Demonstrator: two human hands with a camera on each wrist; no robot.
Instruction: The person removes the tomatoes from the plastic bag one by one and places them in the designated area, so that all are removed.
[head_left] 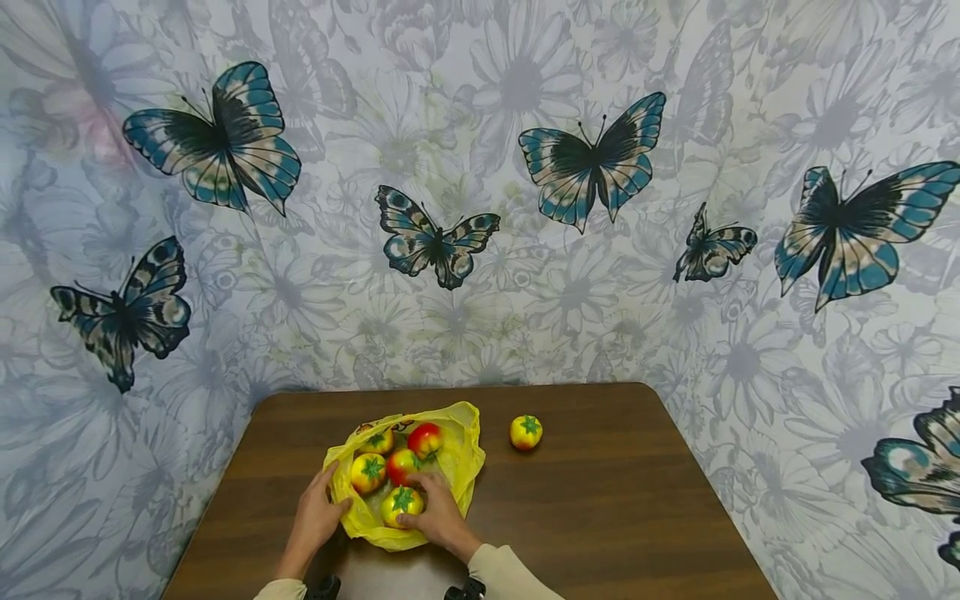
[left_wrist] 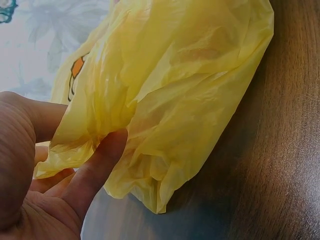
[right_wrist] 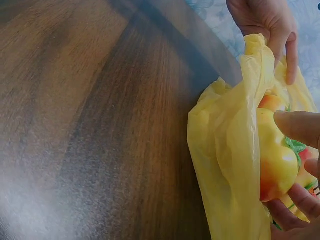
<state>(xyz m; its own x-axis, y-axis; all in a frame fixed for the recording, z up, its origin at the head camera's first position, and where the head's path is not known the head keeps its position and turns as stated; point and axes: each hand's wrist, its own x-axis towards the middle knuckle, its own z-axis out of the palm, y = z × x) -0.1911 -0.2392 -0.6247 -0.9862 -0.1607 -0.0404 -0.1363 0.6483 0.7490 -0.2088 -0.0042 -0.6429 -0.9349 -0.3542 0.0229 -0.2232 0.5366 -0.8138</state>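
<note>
Left hand [head_left: 313,518] pinches the near-left rim of the yellow plastic bag [head_left: 457,467], thin crinkly film bunched between thumb and fingers. Left wrist view shows that pinch up close: film semi-translucent, creased, an orange print on the side; no fruit visible from there. Bag lies open on the brown wood-grain table [head_left: 637,517], glossy surface, rounded corners. In the bag: four round smooth tomatoes, yellow-to-red skins with green star calyxes, packed touching each other. Right hand [head_left: 438,521] grasps the nearest tomato [head_left: 402,503] at the bag's near edge, fingers curled round it. Right wrist view shows the grip from the side: fingertips [right_wrist: 295,125] over the top, more under it, bag wall draped against the fruit; the other hand is at the rim behind. Only the head view shows the loose tomato [head_left: 526,432], same kind, on bare table right of the bag, apart from it. Behind: wall with butterfly wallpaper [head_left: 592,158].
</note>
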